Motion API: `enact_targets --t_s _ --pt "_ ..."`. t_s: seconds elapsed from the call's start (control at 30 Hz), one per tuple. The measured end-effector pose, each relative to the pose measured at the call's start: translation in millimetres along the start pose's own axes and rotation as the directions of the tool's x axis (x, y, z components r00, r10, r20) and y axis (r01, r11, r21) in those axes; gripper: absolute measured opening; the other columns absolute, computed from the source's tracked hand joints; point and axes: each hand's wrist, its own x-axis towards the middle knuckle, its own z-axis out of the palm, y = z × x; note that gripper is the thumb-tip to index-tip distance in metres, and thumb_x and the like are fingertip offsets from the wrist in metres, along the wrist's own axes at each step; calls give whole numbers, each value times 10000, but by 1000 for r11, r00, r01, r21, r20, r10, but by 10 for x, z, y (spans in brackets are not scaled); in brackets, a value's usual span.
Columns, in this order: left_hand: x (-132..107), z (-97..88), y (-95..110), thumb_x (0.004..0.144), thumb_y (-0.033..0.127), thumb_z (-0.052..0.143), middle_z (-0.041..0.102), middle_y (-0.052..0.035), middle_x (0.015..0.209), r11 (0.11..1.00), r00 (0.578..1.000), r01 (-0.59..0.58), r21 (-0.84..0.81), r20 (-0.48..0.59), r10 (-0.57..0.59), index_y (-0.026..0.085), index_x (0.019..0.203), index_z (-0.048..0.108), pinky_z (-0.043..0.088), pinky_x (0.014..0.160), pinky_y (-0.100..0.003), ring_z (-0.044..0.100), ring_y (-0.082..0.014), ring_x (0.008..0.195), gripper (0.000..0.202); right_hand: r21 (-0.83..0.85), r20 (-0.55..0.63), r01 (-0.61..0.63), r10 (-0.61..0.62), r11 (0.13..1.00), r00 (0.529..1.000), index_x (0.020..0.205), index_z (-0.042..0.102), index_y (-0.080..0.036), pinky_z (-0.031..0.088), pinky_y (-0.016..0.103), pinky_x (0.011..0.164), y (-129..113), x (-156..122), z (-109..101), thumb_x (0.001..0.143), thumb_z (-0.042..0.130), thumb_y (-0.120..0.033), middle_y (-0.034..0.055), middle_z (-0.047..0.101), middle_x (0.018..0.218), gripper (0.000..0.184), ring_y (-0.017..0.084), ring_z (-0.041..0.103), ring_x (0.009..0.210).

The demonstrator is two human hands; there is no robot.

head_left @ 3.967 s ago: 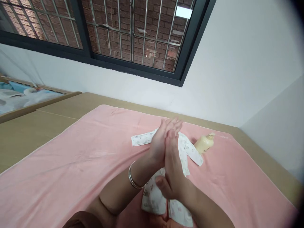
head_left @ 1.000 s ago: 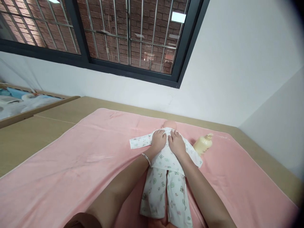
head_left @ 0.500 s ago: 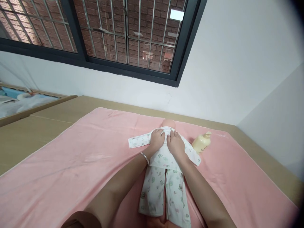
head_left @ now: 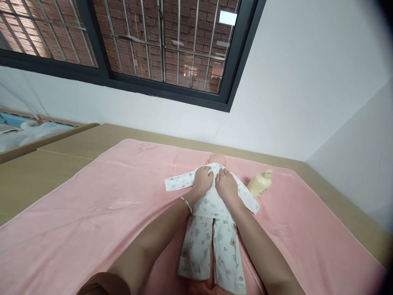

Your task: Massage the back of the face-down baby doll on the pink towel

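Note:
A baby doll (head_left: 215, 209) in white printed clothes lies stretched out, its bald head (head_left: 217, 159) toward the wall and its sleeves spread to both sides. No face shows from here, and I cannot tell whether it lies on its front or back. My left hand (head_left: 203, 180) rests flat on the left of its upper body, near the shoulder, a silver bangle on the wrist. Mirroring it, my right hand (head_left: 226, 185) lies flat on the right side. Neither hand grips anything; some fingertips are hard to make out.
A pale yellow pump bottle (head_left: 259, 184) lies tilted beside the doll's right-hand sleeve. Under everything spreads a pink blanket (head_left: 92, 205) on a wooden surface (head_left: 70, 141). Beyond are a white wall and a barred window (head_left: 166, 45). A wooden-sided bin (head_left: 37, 137) with cloths stands left.
Both hands stay in the same place on the doll. The whole view has shifted very slightly.

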Motion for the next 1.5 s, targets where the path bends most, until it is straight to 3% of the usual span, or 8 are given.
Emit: enact_targets --t_s 0.17,0.4,0.6,1.0,1.17,1.3,1.37,1.5 --pt "32 -9 56 876 193 473 697 -113 1181 997 997 82 -14 17 -82 130 1087 695 412 1070 -371 596 -238 1147 313 -61 39 38 -36 997 999 1447 417 -12 266 480 1125 -186 -171 -5 958 337 -147 265 413 1491 514 355 367 1401" --pt "-90 -3 133 904 179 426 668 -119 1207 991 998 -52 120 -16 54 142 1121 664 381 1084 -408 565 -245 1179 324 69 37 40 -43 997 998 1406 477 -55 278 426 1131 -22 -4 -43 1022 242 -263 195 463 1481 497 287 386 1395" --pt "-104 -52 175 929 227 423 669 -117 1192 984 991 -132 121 21 131 151 1131 649 397 1064 -405 569 -249 1162 312 83 -12 83 -83 993 997 1356 537 -89 268 362 1147 37 29 -16 1026 255 -258 161 529 1432 466 234 439 1355" --pt "34 -82 110 910 233 456 698 -112 1178 999 998 -19 33 67 17 157 1101 692 409 1064 -405 600 -252 1143 313 -57 59 65 -62 996 996 1455 413 -37 279 465 1138 -133 -130 -8 951 326 -119 235 408 1506 518 313 350 1421" --pt "100 -37 -33 908 180 416 719 -89 1131 995 998 -4 -101 59 10 179 1017 713 449 1027 -359 634 -212 1086 316 111 72 166 -174 980 982 1467 438 -105 220 521 1174 -97 -82 -33 976 339 -227 141 411 1533 515 353 271 1452" --pt "80 16 -100 948 191 357 724 -76 1117 984 999 -43 -175 13 46 185 1004 709 467 1006 -345 643 -193 1060 356 275 93 231 -265 933 960 1447 483 -194 188 466 1207 102 77 -32 999 328 -293 50 416 1541 484 280 255 1474" --pt "59 25 -94 945 196 384 712 -84 1154 988 998 -65 -140 -5 65 175 1052 698 448 1035 -360 626 -204 1104 333 287 106 169 -207 943 973 1443 487 -210 211 458 1198 161 115 -29 1005 342 -355 57 395 1553 484 274 280 1466" --pt "47 12 -63 957 210 384 720 -86 1125 995 998 -66 -81 -27 64 170 1014 705 442 1038 -371 624 -209 1095 328 128 103 -21 8 992 995 1479 414 -106 264 486 1154 46 18 -30 1003 344 -394 201 374 1539 561 336 333 1433"
